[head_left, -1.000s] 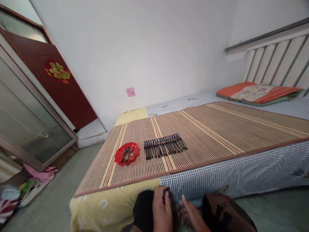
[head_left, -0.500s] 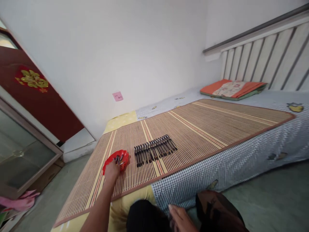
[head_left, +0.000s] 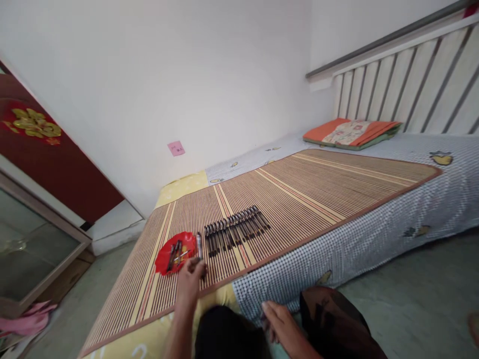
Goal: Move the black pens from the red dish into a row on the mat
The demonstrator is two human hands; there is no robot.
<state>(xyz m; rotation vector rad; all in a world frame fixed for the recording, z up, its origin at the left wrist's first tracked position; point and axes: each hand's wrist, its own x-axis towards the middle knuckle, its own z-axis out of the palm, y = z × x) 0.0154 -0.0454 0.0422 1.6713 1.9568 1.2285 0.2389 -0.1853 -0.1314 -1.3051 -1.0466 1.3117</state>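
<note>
My left hand [head_left: 191,275] is closed in a pinch on the near end of a pen [head_left: 199,245]. This pen has a pale barrel and dark ends, and points away from me just right of a red scalloped plate [head_left: 159,267]. A few pens and a thin pale stick lie in the plate. To the right, a neat row of several dark pens [head_left: 235,230] lies side by side on the striped mat [head_left: 307,199]. My right hand [head_left: 282,324] rests between my knees by the bed's edge, fingers loosely stretched and holding nothing.
The mat covers a bed with a checked sheet [head_left: 284,274]. An orange folded cloth [head_left: 350,133] lies by the white slatted headboard [head_left: 404,82]. A pink note [head_left: 175,148] is on the wall. Left stand a glass-fronted cabinet [head_left: 33,249] and a dark red door [head_left: 67,164].
My left hand has come out of the red plate with a pen and moved right and nearer to me. The view has shifted slightly. My right hand has barely moved.
</note>
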